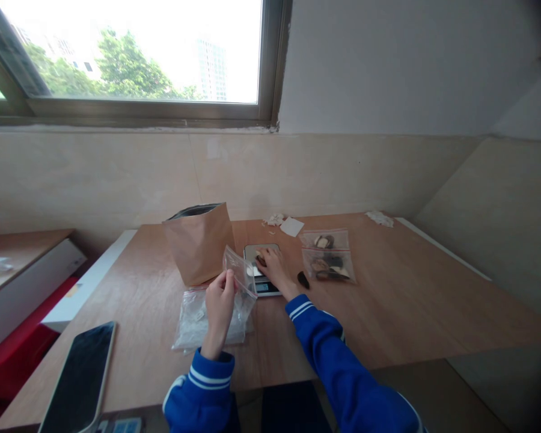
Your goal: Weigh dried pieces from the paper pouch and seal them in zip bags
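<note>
My left hand (219, 305) pinches the edge of a clear zip bag (240, 268) between thumb and fingers, holding it upright beside the scale. Over the metal plate of a small kitchen scale (251, 250), my right hand (276, 269) has its fingers closed on brown-and-pale dried slices (261, 261). The fingers partly cover the slices, and their exact kind is unclear. A stack of flat clear zip bags (193, 319) lies below my left hand. One dark piece (303, 279) rests on the table just right of my right wrist.
A brown paper pouch (201, 243) stands open behind my left hand. Two zip bags of dried slices (331, 267) lie right of the scale. White scraps (292, 227) are near the wall, and a phone (79, 376) sits at the table's left front.
</note>
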`<action>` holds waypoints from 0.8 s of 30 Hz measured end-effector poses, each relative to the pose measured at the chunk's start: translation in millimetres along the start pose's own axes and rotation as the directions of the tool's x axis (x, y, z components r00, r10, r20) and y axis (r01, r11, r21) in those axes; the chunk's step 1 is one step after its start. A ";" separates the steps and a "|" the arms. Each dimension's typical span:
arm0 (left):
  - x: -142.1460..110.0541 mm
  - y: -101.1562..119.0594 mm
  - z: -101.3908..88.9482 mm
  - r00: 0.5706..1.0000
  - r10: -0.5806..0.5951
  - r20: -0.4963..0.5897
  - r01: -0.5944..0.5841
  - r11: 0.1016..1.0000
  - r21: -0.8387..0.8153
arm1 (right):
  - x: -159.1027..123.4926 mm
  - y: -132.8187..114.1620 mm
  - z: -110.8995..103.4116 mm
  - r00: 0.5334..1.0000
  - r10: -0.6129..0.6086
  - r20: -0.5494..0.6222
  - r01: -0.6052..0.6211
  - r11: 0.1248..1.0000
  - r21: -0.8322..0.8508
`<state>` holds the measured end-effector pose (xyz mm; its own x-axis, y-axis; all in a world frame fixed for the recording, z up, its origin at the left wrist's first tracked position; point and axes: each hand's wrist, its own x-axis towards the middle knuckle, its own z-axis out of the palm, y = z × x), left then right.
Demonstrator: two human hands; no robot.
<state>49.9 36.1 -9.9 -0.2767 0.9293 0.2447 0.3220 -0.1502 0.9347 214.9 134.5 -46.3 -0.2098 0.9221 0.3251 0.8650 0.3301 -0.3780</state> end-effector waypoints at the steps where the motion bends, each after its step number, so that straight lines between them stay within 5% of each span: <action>1: 0.0 -0.8 0.6 1.000 -0.004 0.001 0.004 1.000 -0.001 | -0.9 -0.2 -1.8 1.000 0.016 -0.021 -0.015 0.998 0.055; 5: -0.7 -4.5 3.9 1.000 -0.022 0.012 0.022 1.000 -0.019 | -2.6 -16.9 -22.6 0.982 0.134 -0.132 -0.058 0.885 0.462; 8: -1.3 -6.0 5.9 0.999 -0.033 0.018 0.034 0.998 -0.044 | -4.0 -41.3 -51.2 0.988 0.143 -0.064 -0.065 0.745 0.663; 13: -2.1 -2.1 4.9 0.999 -0.032 0.015 0.033 0.998 -0.060 | -14.3 -73.6 -87.2 0.995 -0.055 0.081 -0.002 0.816 0.578; 18: -3.3 3.5 1.8 0.999 -0.031 0.008 0.032 0.995 -0.097 | -25.1 -83.8 -92.9 0.991 -0.079 0.105 0.027 0.903 0.429; 24: -3.7 2.1 2.1 0.998 -0.054 0.018 0.057 0.983 -0.172 | -22.4 -86.4 -94.8 0.995 -0.078 0.067 0.032 0.855 0.518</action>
<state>53.5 33.1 -9.4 -0.2772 0.9421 0.1888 0.1451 -0.1532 0.9775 188.1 66.2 61.3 -0.3071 0.9050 0.2945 0.4963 0.4164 -0.7618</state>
